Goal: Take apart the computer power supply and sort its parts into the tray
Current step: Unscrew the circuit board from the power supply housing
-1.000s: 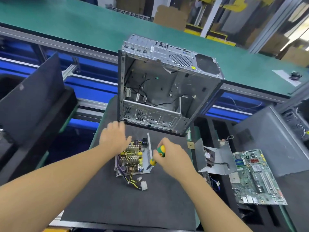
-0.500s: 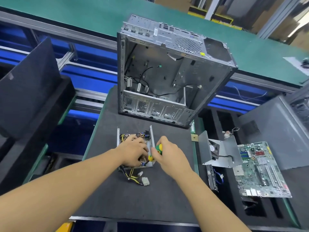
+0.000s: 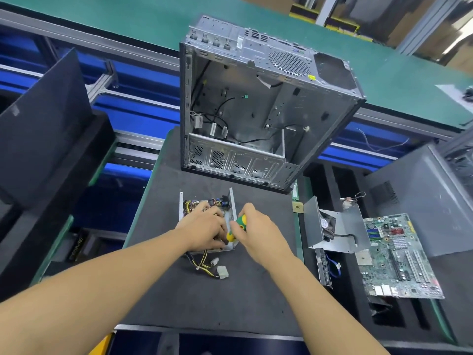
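Right hand: clenched around a green-and-yellow screwdriver, tip angled down into the power supply, probably to reach a board screw.
Left hand: laid over the supply's internals, fingers pressing and grasping nothing visible, likely to brace the unit against the turning force.
Power supply: lid off, on the bench directly under both hands, with cables trailing toward the person.
Case: stripped and upright, just behind the supply.
Tray: right of the bench, already holding a fan bracket and a motherboard.
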Demonstrator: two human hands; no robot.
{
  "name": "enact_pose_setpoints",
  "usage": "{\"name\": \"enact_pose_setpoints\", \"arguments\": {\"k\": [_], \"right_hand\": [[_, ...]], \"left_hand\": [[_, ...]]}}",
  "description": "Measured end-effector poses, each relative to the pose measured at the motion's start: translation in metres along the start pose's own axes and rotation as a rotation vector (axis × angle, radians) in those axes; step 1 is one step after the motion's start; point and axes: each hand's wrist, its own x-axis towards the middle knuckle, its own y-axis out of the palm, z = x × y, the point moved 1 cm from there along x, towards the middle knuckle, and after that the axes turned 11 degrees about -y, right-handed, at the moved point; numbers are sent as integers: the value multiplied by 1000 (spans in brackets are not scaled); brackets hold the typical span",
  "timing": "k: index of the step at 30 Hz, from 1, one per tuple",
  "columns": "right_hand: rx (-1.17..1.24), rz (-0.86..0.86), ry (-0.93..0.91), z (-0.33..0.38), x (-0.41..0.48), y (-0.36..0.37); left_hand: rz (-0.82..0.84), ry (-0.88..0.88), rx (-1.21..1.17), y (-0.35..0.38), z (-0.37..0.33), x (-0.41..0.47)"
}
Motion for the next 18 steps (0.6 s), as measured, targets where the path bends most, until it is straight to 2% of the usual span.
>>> {"name": "enact_pose_setpoints", "arguments": {"k": [7, 18], "right_hand": [[10, 29, 6, -1, 3, 1], [-17, 35, -16, -1, 9, 1]], "left_hand": [[14, 24, 71, 3, 2, 1], [6, -2, 39, 2, 1, 2]]}}
